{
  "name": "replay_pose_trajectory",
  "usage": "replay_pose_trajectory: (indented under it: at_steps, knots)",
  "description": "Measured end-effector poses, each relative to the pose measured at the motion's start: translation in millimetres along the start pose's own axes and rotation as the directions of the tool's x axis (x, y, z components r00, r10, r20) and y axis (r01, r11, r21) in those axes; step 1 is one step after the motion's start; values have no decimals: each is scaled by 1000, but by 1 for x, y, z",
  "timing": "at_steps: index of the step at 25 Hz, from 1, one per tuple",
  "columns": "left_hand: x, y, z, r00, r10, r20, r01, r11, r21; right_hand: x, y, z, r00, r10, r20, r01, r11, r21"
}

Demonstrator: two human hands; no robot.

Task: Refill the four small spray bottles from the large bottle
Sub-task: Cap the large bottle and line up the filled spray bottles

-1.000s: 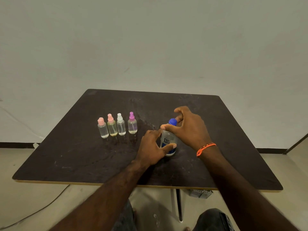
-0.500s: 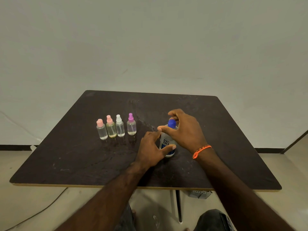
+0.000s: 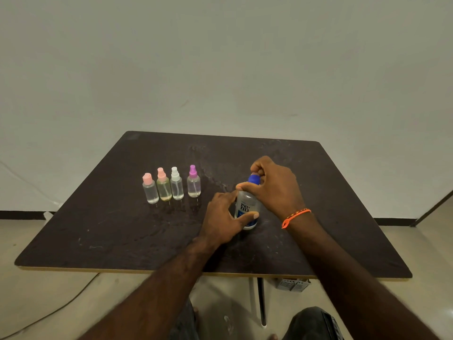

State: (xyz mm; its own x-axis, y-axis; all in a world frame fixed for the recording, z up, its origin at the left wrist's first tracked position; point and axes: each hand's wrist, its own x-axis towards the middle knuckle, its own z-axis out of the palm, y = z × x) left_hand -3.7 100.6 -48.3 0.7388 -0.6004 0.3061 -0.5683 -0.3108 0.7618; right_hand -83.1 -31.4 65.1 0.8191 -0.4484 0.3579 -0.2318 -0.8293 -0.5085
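Note:
The large bottle [image 3: 246,207], clear with a blue label, stands upright on the dark table [image 3: 122,229]. My left hand [image 3: 224,218] wraps its body from the left. My right hand [image 3: 274,186] pinches its blue cap [image 3: 253,179] from above. To the left stands a row of small clear spray bottles: one with a pale pink cap [image 3: 150,188], one with a pink sprayer and yellowish liquid [image 3: 163,185], one with a white sprayer [image 3: 177,184], one with a purple sprayer [image 3: 194,182]. Each holds a little liquid and is capped.
A pale wall rises behind the table. A cable [image 3: 49,315] runs over the floor at the lower left. A grey box [image 3: 293,285] hangs under the table's front edge, beside the table leg [image 3: 261,300]. My knees show at the bottom.
My right hand's fingers have shifted round the blue cap and closed on it. The left hand keeps its hold on the bottle's body. The small bottles have not moved.

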Motion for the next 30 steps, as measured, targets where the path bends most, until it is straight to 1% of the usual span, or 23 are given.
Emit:
replay_pose_trajectory:
  at_steps: [1,4,5,6,8,10,11,12,13,15,16,17,19,21,22,23,24,26,27,28,30]
  knots:
    - [0,0,0,1000,-17,1,17,1000,-13,-1,-1,1,998,-7,61,6,1000,21]
    - [-2,2,-1,1000,4,9,-3,999,-36,0,1,-6,952,-68,297,-3,973,233]
    - [-1,1,-1,1000,12,7,-11,999,-35,0,3,-10,942,-83,324,-2,967,253]
    - [-1,1,-1,1000,14,7,-14,999,-30,0,7,-12,947,-75,312,-5,969,247]
    - [0,-1,1,1000,23,2,-23,1000,-10,1,9,-13,978,-8,207,-34,979,200]
    - [0,-2,2,1000,29,-3,-29,1000,2,2,6,-10,997,28,66,-32,998,63]
    - [0,-2,2,1000,27,-6,-27,1000,-5,0,3,-7,999,28,28,-28,1000,-10]
    - [0,-1,2,1000,11,-10,-12,1000,-19,-1,0,-5,999,24,35,-22,998,-53]
    - [-1,-1,2,1000,-5,-9,4,999,-32,-2,-1,-3,996,27,89,-24,999,-38]
    - [-1,-1,1,1000,1,-2,-1,999,-44,-4,-2,-2,974,-2,227,-32,989,146]
    - [-1,-1,1,1000,15,3,-15,999,-45,-5,0,-3,963,-35,267,-26,974,224]
    - [-1,-1,1,1000,24,10,-24,999,-41,-5,3,-4,962,-52,270,-22,964,265]
    - [-1,-2,1,999,42,4,-41,999,-19,-5,10,-5,983,-7,184,-44,960,275]
    - [0,-3,2,999,50,-3,-50,999,-6,-5,10,-3,997,41,58,-50,985,166]
    - [-1,-3,2,999,39,-3,-39,999,-14,-5,8,-2,999,37,28,-39,996,77]
    - [-1,-2,2,1000,21,-4,-21,999,-29,-4,7,0,999,28,39,-29,999,21]
    - [-1,-1,1,1000,5,-5,-5,999,-46,-4,6,0,996,27,89,-30,999,29]
    - [-1,-2,1,1000,11,4,-11,998,-61,-4,8,0,979,-6,203,-37,978,206]
    - [-1,-3,2,1000,28,8,-28,998,-57,-5,10,0,973,-46,228,-23,956,291]
    - [0,-5,3,999,41,10,-41,998,-50,-5,13,-2,972,-66,225,-15,940,341]
    - [1,-7,4,999,52,11,-52,998,-30,-5,16,-3,988,-18,154,-36,940,340]
